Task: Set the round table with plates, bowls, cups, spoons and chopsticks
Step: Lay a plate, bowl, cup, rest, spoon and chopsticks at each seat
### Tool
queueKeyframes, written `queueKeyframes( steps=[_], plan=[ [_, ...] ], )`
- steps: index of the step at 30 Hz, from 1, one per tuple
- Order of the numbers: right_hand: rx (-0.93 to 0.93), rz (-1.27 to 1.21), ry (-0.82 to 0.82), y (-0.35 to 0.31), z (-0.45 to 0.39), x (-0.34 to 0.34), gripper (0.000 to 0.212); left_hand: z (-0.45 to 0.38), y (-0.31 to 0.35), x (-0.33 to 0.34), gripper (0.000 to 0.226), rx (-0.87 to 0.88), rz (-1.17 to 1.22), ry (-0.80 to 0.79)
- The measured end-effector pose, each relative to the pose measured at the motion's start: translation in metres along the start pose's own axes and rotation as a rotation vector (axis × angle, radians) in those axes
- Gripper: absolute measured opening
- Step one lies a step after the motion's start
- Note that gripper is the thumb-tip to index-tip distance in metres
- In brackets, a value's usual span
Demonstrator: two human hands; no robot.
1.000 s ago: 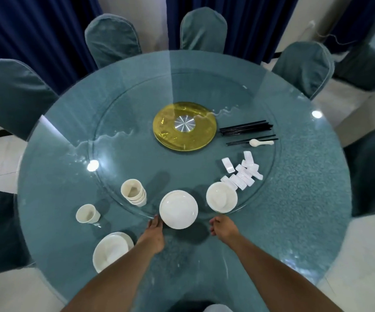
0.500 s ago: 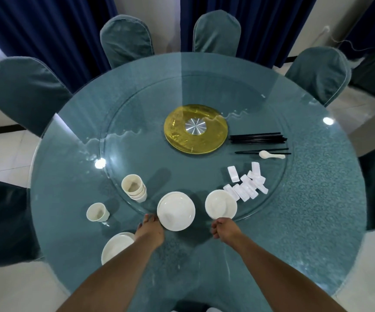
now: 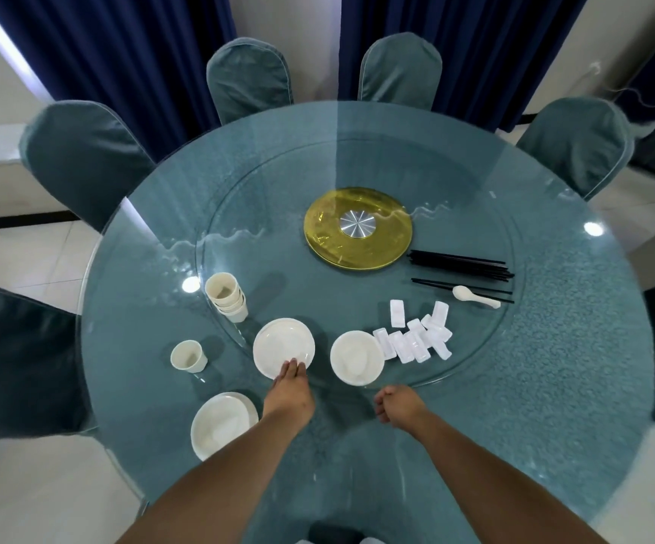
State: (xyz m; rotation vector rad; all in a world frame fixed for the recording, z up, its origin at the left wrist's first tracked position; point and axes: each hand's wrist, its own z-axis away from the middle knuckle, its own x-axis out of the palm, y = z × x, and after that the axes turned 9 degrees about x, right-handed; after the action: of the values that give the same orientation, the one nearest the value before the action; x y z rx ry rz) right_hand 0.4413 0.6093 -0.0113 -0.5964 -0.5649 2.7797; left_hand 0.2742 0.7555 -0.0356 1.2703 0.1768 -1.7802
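A stack of white plates (image 3: 283, 347) sits at the near edge of the glass turntable (image 3: 486, 347). My left hand (image 3: 288, 394) lays its straight fingers on the near rim of that stack. My right hand (image 3: 396, 406) hovers over the table just short of the turntable edge, fingers loosely curled and holding nothing. Right of the plates is a stack of white bowls (image 3: 357, 357). Stacked cups (image 3: 226, 296) stand to the left. On the outer table are a single cup (image 3: 188, 357) and a plate with a bowl (image 3: 221, 424).
White chopstick rests (image 3: 416, 335) lie in a heap right of the bowls. Black chopsticks (image 3: 461, 265) and a white spoon (image 3: 475, 297) lie beyond, beside the yellow centre disc (image 3: 358, 228). Covered chairs (image 3: 249, 76) ring the round table (image 3: 573, 367).
My left hand has moved forward from the turntable edge onto the plate stack's rim. My right hand has drawn back a little from the turntable edge.
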Motion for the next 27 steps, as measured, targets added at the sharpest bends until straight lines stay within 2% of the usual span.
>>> queueKeyframes(
  steps=[11,15,20,27],
  plan=[
    [-0.019,0.136,0.048,0.005,0.005,-0.011,0.037,-0.003,0.034,-0.013,0.064,0.095,0.038,0.087],
    [-0.001,0.046,0.066,0.009,0.002,-0.010,0.037,-0.003,0.050,-0.007,0.063,0.176,0.063,0.095],
    [0.000,-0.005,0.064,0.009,-0.003,-0.010,0.038,-0.011,0.060,0.000,0.064,0.246,0.015,0.031],
    [-0.017,0.171,0.036,0.003,-0.007,-0.017,0.026,-0.019,0.058,0.010,0.061,0.170,0.042,-0.130]
  ],
)
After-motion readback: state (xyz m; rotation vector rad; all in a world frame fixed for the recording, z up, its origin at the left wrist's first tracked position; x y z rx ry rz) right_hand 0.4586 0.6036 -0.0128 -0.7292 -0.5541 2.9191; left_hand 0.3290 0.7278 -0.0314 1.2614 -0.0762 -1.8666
